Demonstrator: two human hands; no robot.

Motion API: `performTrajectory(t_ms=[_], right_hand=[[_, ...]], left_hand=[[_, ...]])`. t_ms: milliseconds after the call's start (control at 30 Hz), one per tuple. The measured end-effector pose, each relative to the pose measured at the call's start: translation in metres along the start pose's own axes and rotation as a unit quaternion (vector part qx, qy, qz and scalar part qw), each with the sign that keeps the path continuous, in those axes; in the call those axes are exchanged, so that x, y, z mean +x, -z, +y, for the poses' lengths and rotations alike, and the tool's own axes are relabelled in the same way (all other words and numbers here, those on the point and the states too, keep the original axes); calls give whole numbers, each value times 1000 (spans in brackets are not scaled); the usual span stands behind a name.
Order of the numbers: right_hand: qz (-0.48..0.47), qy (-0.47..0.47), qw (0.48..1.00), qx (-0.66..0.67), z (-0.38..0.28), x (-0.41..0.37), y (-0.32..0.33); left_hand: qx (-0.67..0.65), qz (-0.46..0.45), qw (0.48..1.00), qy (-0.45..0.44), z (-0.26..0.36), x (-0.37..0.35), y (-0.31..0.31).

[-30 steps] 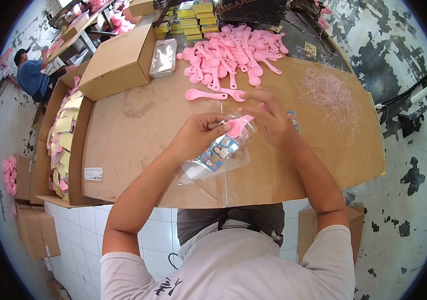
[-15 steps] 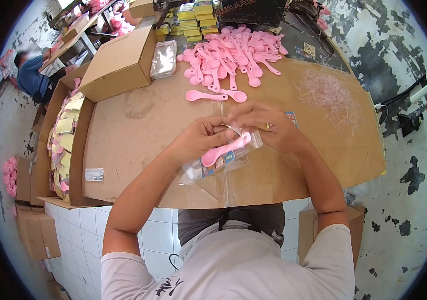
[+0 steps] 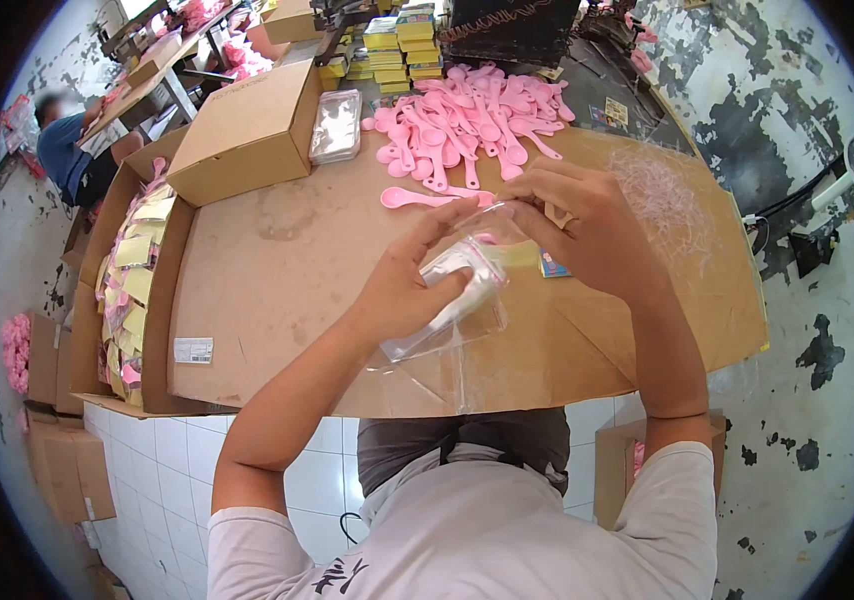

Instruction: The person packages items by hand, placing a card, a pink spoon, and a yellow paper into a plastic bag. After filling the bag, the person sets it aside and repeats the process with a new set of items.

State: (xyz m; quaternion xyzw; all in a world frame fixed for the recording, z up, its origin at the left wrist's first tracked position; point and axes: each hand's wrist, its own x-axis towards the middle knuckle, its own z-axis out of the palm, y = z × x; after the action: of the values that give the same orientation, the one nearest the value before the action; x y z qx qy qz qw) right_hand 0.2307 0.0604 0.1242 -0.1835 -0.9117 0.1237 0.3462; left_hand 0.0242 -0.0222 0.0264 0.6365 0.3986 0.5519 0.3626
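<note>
My left hand (image 3: 409, 285) grips a clear plastic bag (image 3: 457, 295) from the left, with a pink spoon and a printed card inside it. My right hand (image 3: 584, 225) pinches the bag's open top edge just above. A single pink spoon (image 3: 417, 199) lies on the cardboard sheet (image 3: 267, 270) right behind my fingers. A big heap of pink spoons (image 3: 472, 115) lies farther back. A printed card (image 3: 551, 266) lies partly under my right hand.
A closed brown box (image 3: 242, 135) and a stack of clear bags (image 3: 336, 125) sit at the back left. An open carton (image 3: 132, 290) of packed bags stands on the left. Thin plastic ties (image 3: 662, 195) lie at the right. A seated person (image 3: 67, 150) works far left.
The spoon has gone fully into the bag. Both hands have lifted the bag and turned it, and my right hand has moved up to its top edge.
</note>
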Motion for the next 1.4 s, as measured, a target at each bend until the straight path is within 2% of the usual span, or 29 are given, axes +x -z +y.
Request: performTrajectory(t_ms=[133, 200, 233, 300, 333, 400, 433, 500, 567, 633, 733, 833, 900, 1000, 1033, 1067, 1100, 1133, 1167, 1200, 1233, 1267, 1300, 1333, 1400], right_hand=[[-20, -65, 996, 61, -6, 0, -5], [-23, -74, 995, 57, -5, -2, -9], [2, -73, 996, 52, -5, -4, -13], [51, -72, 995, 42, -5, -5, -21], [78, -21, 997, -15, -2, -5, -25], [128, 81, 980, -127, 4, -4, -31], [116, 94, 977, -151, 1, -3, -34], [92, 119, 968, -199, -6, -4, -41], [79, 137, 965, -211, -4, -2, -48], [61, 153, 958, -233, 1, -2, -53], [30, 168, 950, -261, 8, 1, -55], [18, 157, 954, -253, 16, 7, -50], [37, 131, 957, -256, 21, 9, -48], [137, 75, 969, -191, 46, 8, -34], [84, -27, 996, -17, 48, 5, -22], [27, -130, 979, 157, 48, 1, -6], [-31, -227, 918, 324, 53, -7, 11], [-75, -250, 863, 432, 71, -23, 32], [-115, -283, 794, 525, 89, -38, 54], [-136, -317, 751, 562, 115, -52, 67], [-99, -339, 801, 484, 145, -68, 76], [-49, -358, 899, 246, 183, -87, 78], [-16, -321, 942, -95, 217, -108, 78], [23, -293, 927, -232, 233, -125, 78], [83, -256, 912, -310, 229, -131, 74]], left_hand=[[-4, 18, 1000, -15, 2, 2, 0], [-25, 1, 998, 66, 5, 3, 8], [-36, -8, 994, 106, 6, 3, 10], [-102, 10, 991, 88, 1, 3, 7], [-136, 20, 987, 79, 0, 3, 5], [-129, 19, 988, 88, 1, 2, 6], [-125, 18, 988, 93, 4, 2, 6], [41, 2, 992, 119, 17, 1, 9], [110, 16, 990, 84, 12, 0, 7], [82, 63, 995, -10, -9, -2, 2], [116, 40, 992, -30, -12, -3, 4], [126, 16, 992, -9, -7, -5, 1], [77, 3, 996, 35, 7, -1, 3], [13, 5, 997, 76, 8, 3, 10], [-7, 9, 996, 85, 5, 4, 12], [-28, 15, 995, 95, 3, 4, 12], [-49, 21, 993, 104, 1, 5, 12], [-68, 26, 991, 113, -2, 6, 12], [-82, 33, 990, 113, -4, 7, 13], [-97, 39, 988, 113, -7, 8, 13], [-112, 44, 986, 112, -8, 9, 12], [-103, 50, 987, 115, -7, 9, 11], [-93, 57, 987, 116, -4, 10, 13], [-83, 65, 988, 116, -2, 10, 14], [-84, 61, 988, 114, -5, 10, 17]])
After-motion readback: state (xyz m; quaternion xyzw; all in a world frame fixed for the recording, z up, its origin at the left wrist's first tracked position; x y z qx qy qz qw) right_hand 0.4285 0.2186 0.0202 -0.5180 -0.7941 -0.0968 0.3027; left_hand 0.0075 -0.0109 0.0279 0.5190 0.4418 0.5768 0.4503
